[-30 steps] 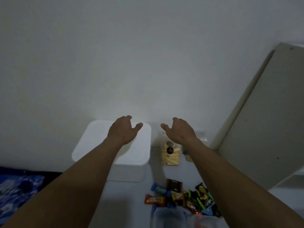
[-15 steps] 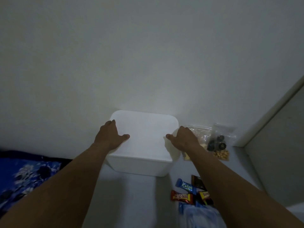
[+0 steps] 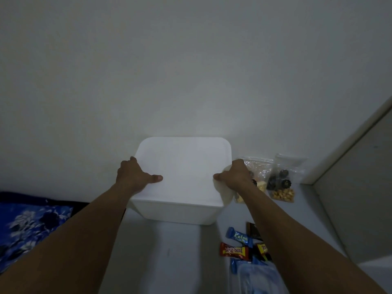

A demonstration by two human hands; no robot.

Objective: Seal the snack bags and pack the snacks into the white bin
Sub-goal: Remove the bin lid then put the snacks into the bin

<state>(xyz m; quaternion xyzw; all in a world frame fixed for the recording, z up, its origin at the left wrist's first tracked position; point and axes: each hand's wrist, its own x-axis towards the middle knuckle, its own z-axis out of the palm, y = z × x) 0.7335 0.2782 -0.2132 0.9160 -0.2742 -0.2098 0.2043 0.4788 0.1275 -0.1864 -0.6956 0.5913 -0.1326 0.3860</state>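
Observation:
The white bin stands on the grey floor against the wall, its flat lid closed. My left hand grips the lid's left edge, thumb lying on top. My right hand grips the right edge the same way. Right of the bin, clear snack bags lean on the wall: one with pale pieces, partly hidden by my right hand, and one with dark rounds and nuts. Wrapped bars, a blue one and a red one, lie near my right forearm.
A blue floral cloth lies at the left. A pale door panel slants along the right side. Clear plastic bags lie at the bottom edge, below the bars.
My hands dropped from above the bin onto the two side edges of its lid and took hold. The view swung left, centring the bin.

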